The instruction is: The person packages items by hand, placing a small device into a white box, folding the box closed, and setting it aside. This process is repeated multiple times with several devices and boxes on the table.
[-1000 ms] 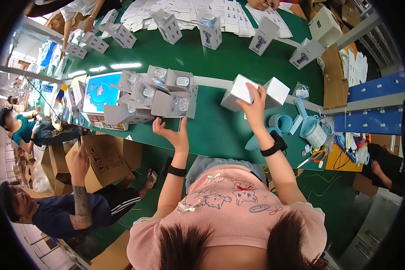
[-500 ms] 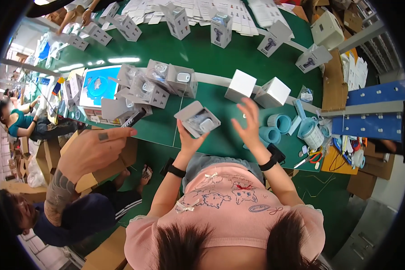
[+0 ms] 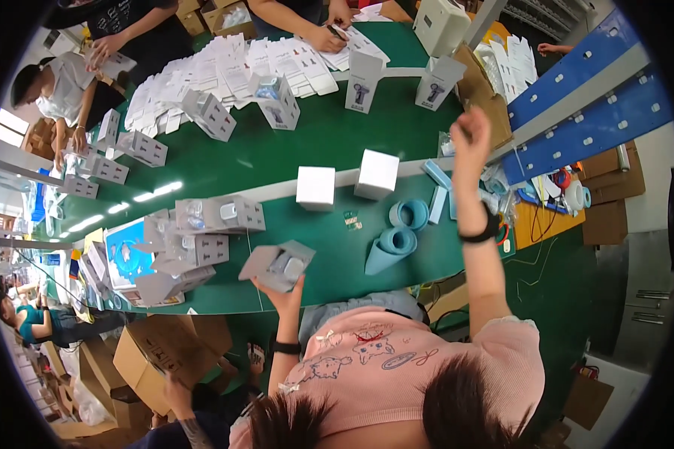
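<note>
My left hand point(image 3: 283, 298) is closed around the underside of a small white carton point(image 3: 265, 263). The carton's flap is open, and a white device in clear plastic point(image 3: 286, 266) shows inside. Out to the far right, my right hand point(image 3: 472, 138) is raised over the table with bent fingers; blur hides whether anything is in them. Just left of it lies a small clear plastic packet point(image 3: 446, 144). Two plain white boxes point(image 3: 316, 187) stand ahead of me. Two light-blue rolls point(image 3: 394, 245) and small green-and-white pieces point(image 3: 352, 219) lie on the green table point(image 3: 314, 288).
Open cartons with bagged devices point(image 3: 217, 217) crowd my left. Beyond a pale divider, more printed cartons point(image 3: 277, 105) line the far table, before flattened white cartons point(image 3: 232, 71). Co-workers' hands point(image 3: 326, 37) work there. A cardboard box point(image 3: 481, 93) and blue perforated rails point(image 3: 577, 90) border the right.
My right hand has moved from beside the carton to far forward right. My left hand still holds the carton. The view has shifted, and the nearby co-worker's arm at left has dropped lower.
</note>
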### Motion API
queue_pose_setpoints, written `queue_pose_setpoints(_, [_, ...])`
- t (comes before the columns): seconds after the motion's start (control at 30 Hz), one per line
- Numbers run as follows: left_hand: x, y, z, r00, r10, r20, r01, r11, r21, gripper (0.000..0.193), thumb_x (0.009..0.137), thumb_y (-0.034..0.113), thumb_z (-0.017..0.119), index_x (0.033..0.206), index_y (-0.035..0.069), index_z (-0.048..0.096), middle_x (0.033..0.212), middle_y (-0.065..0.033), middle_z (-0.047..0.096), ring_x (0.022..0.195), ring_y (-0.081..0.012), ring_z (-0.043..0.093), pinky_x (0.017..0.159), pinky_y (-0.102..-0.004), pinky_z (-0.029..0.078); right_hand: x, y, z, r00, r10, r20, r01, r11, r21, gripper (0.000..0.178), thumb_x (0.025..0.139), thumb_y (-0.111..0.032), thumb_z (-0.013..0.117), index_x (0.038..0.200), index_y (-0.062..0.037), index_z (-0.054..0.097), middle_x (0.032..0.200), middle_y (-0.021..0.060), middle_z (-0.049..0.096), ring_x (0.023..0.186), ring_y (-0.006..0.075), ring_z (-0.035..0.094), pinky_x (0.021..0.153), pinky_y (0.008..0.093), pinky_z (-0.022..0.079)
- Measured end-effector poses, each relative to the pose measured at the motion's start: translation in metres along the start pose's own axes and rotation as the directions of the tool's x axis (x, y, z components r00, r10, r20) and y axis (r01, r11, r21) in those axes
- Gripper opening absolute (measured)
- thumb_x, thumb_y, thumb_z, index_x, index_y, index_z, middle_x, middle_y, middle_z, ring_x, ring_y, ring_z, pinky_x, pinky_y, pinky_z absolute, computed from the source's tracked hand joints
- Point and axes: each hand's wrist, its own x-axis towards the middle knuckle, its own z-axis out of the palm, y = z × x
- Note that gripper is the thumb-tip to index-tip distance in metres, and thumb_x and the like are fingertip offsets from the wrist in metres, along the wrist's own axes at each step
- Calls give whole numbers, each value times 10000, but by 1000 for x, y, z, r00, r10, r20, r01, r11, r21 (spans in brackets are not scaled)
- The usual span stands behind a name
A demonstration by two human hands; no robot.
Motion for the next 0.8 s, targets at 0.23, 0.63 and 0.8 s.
queue_pose_setpoints(0.23, [-24,88,-34,908,419,15,-354,745,566,883,727,249,727,1361,40,149,1383,-164,186,1267,-295,257,1040,-447,228,172,181,-17,998,48,47,-29,942,-336,871,635,-64,761,1359,-71,277,1313,170,395,1204,317,405,992,377,340])
queue_pose_setpoints(0.63, [91,294,29,867,116,486,-428,672,604,521,691,-21,636,1176,0,448,1164,-183,506,1054,-324,513,917,-388,393,158,174,-14,999,-27,-41,12,943,-332,782,679,-1,739,1333,-2,309,1186,170,545,997,218,587,856,288,448])
queue_pose_setpoints(0.8, [139,278,91,621,-240,746,-693,278,666,803,653,188,758,1320,33,339,1333,-228,360,1222,-392,369,924,-470,407,77,77,-15,983,164,88,-160,986,-50,686,723,18,705,1305,1,342,1097,156,585,950,188,590,825,288,462])
